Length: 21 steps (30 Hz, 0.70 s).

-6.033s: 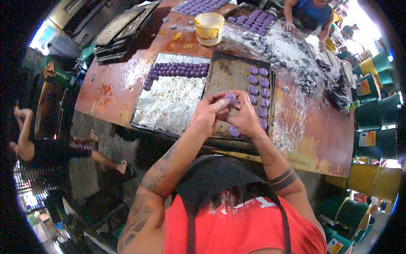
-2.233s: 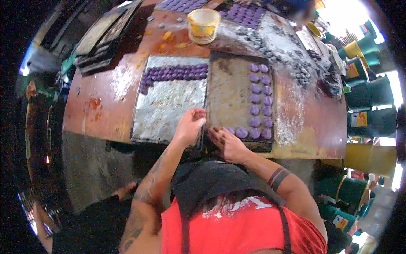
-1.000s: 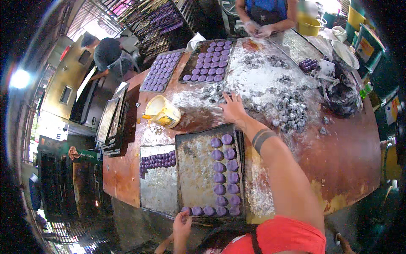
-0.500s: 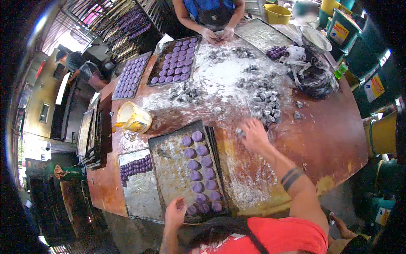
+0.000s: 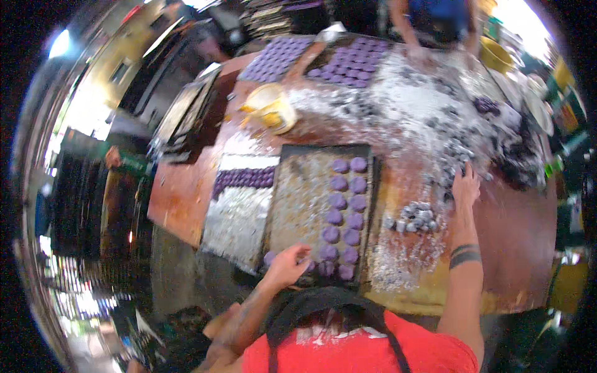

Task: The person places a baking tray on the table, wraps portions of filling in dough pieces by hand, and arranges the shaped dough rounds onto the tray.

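Observation:
My left hand (image 5: 289, 266) is over the near edge of a worn baking tray (image 5: 301, 205), its fingers loosely bent and apart, with nothing visible in them. Two columns of flattened purple dough rounds (image 5: 337, 201) line the tray's right side. One more round (image 5: 269, 258) shows just left of that hand. My right hand (image 5: 466, 186) reaches out over the table, fingers stretched, at the near side of a scattered pile of floured dough pieces (image 5: 457, 152). A smaller heap of floured dough pieces (image 5: 415, 217) lies between that hand and the tray.
Left of the tray, a metal sheet (image 5: 236, 217) carries rows of small dark purple pieces (image 5: 245, 178). A yellow-stained tub (image 5: 270, 109) stands beyond. Two filled trays (image 5: 277, 59) lie farther back. A person (image 5: 435, 25) works across the floured table. Black plastic (image 5: 519, 158) lies at right.
My view has turned, shifting the scene. My right hand has moved farther out to the pile, and a small heap of floured pieces now lies nearer me. My left hand has moved over the tray's edge.

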Each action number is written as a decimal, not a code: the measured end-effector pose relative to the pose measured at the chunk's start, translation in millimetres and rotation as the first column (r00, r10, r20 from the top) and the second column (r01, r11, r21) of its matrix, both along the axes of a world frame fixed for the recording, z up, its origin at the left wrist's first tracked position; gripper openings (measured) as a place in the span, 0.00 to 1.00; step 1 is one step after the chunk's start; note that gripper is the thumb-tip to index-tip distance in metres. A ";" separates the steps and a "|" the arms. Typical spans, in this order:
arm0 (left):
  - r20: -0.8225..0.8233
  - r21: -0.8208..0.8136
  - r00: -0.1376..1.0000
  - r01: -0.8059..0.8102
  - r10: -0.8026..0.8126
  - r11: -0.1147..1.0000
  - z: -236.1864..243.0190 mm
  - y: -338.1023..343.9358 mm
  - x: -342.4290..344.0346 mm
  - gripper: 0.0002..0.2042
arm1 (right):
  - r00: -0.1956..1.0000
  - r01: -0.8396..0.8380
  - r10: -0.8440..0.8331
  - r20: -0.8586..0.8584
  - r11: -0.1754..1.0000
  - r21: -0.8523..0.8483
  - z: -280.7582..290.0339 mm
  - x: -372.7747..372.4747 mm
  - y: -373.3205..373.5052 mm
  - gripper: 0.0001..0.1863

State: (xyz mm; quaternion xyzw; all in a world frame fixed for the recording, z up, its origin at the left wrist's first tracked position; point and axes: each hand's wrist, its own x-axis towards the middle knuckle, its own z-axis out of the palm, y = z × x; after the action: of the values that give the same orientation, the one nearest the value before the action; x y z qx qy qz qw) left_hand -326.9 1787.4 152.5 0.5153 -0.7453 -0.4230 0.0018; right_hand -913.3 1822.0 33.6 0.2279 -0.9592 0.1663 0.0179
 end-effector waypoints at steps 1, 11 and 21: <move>-0.002 -0.030 0.998 0.066 -0.066 0.997 -3.7 -0.4 0.4 0.19 | 0.991 -0.120 0.122 0.059 0.992 -0.039 -13.1 8.3 -3.1 0.27; -0.268 -0.180 0.918 -0.347 0.294 0.920 -47.3 -57.8 91.8 0.16 | 0.932 -0.347 0.355 0.069 0.932 -0.102 -1.0 162.5 79.9 0.23; 0.053 -0.754 0.768 -0.389 0.638 0.530 -88.7 -243.0 215.6 0.18 | 0.875 0.243 0.029 0.484 0.837 -0.491 31.1 182.2 160.7 0.17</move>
State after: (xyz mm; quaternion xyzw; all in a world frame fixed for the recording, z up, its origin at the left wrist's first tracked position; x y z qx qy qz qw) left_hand -111.2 1544.4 63.9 0.7340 -0.6482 0.0058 0.2029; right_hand -731.1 1982.7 64.6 0.1103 -0.8601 0.4770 -0.1435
